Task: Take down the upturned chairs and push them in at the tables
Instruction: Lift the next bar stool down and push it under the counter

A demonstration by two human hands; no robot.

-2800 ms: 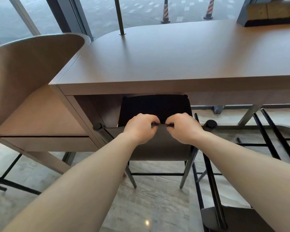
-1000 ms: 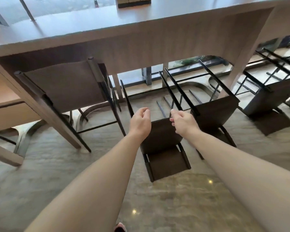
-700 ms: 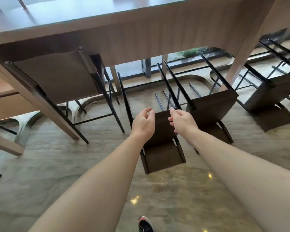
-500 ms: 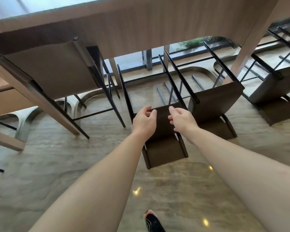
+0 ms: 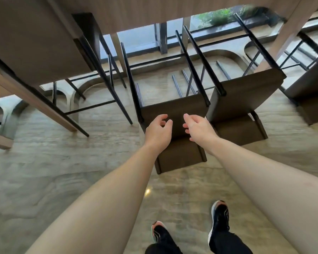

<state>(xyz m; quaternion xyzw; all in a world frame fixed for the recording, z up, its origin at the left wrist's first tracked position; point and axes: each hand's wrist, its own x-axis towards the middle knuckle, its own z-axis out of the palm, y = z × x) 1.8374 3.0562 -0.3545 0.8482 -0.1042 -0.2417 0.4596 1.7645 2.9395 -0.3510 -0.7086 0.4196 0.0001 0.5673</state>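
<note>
Hands: left hand [image 5: 158,132] and right hand [image 5: 198,129] are stretched forward side by side with a small gap between them.
Left grip: fingers are half curled and the thumb is spread; it holds nothing.
Right grip: fingers are loosely bent and the palm is turned inward; it holds nothing.
Contact: both hands are in front of the brown panel of the nearest upturned chair [image 5: 174,110]. Whether they touch it cannot be told.
Nearest upturned chair: it stands on the floor [image 5: 62,162] at centre frame. Its lower panel lies flat on the floor at 6 o'clock of the hands, and its black legs slant up toward 12 o'clock.
Second upturned chair [image 5: 244,94]: it is just beside the first, at 2 o'clock of the hands, with its legs also slanting up.
Third upturned chair [image 5: 310,83]: it is at the 3 o'clock edge of the frame, partly cut off.
Upright chair [image 5: 35,43]: it is at 10 o'clock, with its back against the edge of the table [image 5: 145,10].
Table: its wooden edge runs along the top at 12 o'clock, with a slanted leg at 1 o'clock.
Shoes [image 5: 219,219]: a dark pair is on the floor at 6 o'clock, below the forearms.
Window [image 5: 140,43]: its glass shows under the table at 12 o'clock.
</note>
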